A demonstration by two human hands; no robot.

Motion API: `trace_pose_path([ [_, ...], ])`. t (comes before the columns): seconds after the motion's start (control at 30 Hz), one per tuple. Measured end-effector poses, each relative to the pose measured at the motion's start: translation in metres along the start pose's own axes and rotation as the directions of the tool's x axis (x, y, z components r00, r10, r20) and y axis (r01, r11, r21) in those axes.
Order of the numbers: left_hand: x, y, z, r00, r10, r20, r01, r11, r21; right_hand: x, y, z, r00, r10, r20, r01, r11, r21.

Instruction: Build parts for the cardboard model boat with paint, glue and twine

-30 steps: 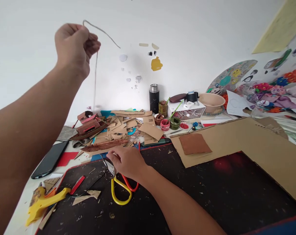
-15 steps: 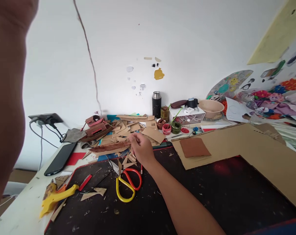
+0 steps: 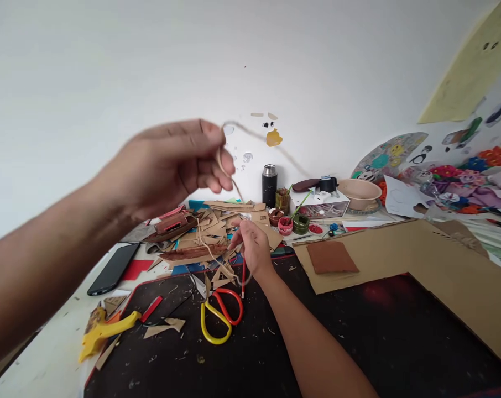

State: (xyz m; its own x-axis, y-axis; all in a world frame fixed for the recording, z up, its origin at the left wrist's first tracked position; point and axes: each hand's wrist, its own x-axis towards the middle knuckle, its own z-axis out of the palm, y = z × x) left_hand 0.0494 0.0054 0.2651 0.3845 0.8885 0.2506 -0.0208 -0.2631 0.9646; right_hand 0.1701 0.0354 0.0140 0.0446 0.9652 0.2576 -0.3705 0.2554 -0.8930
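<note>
Pinches string [image 3: 237,188] between thumb and fingers of the left hand [image 3: 171,160], raised before the white wall [image 3: 109,66]. Lets one blurred length arch off to the right, another drop towards the right hand [image 3: 254,249]. Curls that hand lower down, in front of the cardboard scraps [image 3: 211,226]. Cannot tell whether gripping the string there or merely touching it. Has more string in a slack curve across the scraps, looping just below the right hand by a red pencil [image 3: 244,271].

Has scissors [image 3: 207,296] on the dark mat [image 3: 317,342], near the right hand, yellow and red in the handles. Has a brown hull-shaped piece [image 3: 192,254] just beside the right fingers. Has a yellow glue gun [image 3: 99,334] at the mat's left edge and a phone [image 3: 113,269] beyond. Has a brown square [image 3: 331,258] flat on the large cardboard [image 3: 400,254] to the right. Has paint pots [image 3: 285,225] farther back, in front of a black flask [image 3: 269,188].
</note>
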Motion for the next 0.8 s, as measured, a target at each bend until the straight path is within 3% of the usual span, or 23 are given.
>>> trace_pose_path([
  [0.07,-0.002,-0.028,-0.006,1.000,0.000,0.012,0.001,0.999,-0.043,0.000,0.000,0.000,0.994,0.088,0.063,-0.091,0.994,0.058],
  [0.23,0.000,-0.091,-0.046,0.981,-0.101,-0.165,0.083,0.990,-0.112,-0.003,-0.004,0.004,0.946,0.234,0.225,-0.266,0.955,0.128],
  [0.4,-0.009,-0.124,-0.074,0.951,-0.186,-0.249,0.129,0.965,-0.227,-0.011,-0.005,0.010,0.892,0.278,0.356,-0.336,0.935,0.111],
  [0.5,-0.020,-0.129,-0.088,0.914,-0.247,-0.321,0.151,0.943,-0.297,-0.013,-0.005,0.010,0.899,0.278,0.338,-0.327,0.940,0.098],
  [0.6,-0.033,-0.124,-0.110,0.839,-0.279,-0.466,0.108,0.926,-0.361,-0.011,-0.005,0.009,0.925,0.254,0.283,-0.292,0.951,0.099],
  [0.73,-0.051,-0.107,-0.160,0.725,-0.284,-0.628,-0.015,0.905,-0.426,-0.010,-0.003,0.010,0.933,0.233,0.275,-0.271,0.956,0.108],
  [0.8,-0.059,-0.097,-0.191,0.690,-0.195,-0.697,-0.050,0.948,-0.315,-0.010,-0.004,0.010,0.928,0.232,0.291,-0.274,0.955,0.114],
])
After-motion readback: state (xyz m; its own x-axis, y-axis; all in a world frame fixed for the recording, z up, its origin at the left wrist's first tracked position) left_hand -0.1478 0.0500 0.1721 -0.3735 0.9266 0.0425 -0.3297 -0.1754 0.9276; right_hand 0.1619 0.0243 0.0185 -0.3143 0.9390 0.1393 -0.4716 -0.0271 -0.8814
